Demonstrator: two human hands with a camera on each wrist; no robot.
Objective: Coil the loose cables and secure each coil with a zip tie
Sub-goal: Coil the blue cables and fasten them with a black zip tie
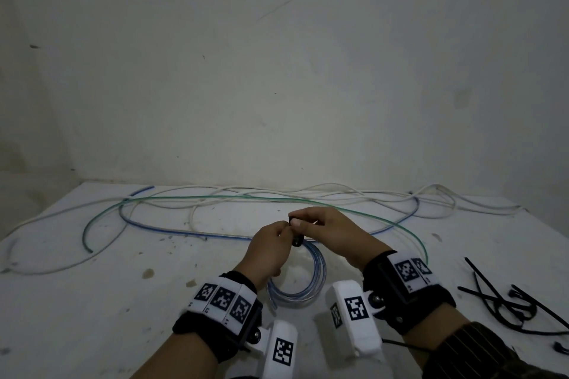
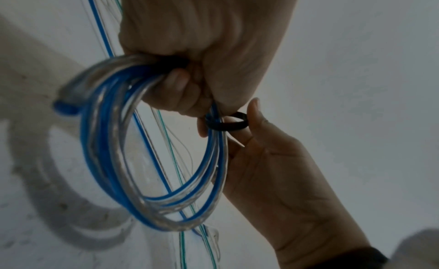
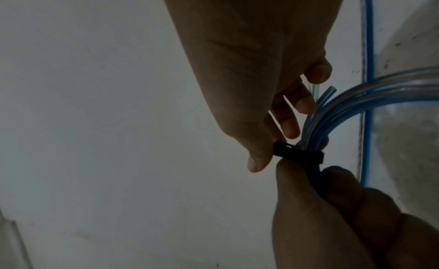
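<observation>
A coil of clear-and-blue cable [image 1: 321,271] [image 2: 106,141] [image 3: 356,104] hangs just above the white table [image 1: 92,301], in front of me. My left hand [image 1: 271,243] [image 2: 202,47] [image 3: 332,216] grips the coil's top, fingers curled round the bundled strands. A black zip tie [image 1: 297,240] [image 2: 228,125] [image 3: 299,153] is looped round the strands right beside that grip. My right hand [image 1: 323,224] [image 2: 273,169] [image 3: 249,66] pinches the tie at its head. The loop still stands a little wider than the bundle.
Loose cables sprawl across the back of the table: a green one [image 1: 215,197], white ones [image 1: 338,191] and a blue one [image 1: 172,229]. Several spare black zip ties [image 1: 492,292] lie at the right. A bare wall [image 1: 277,71] stands behind.
</observation>
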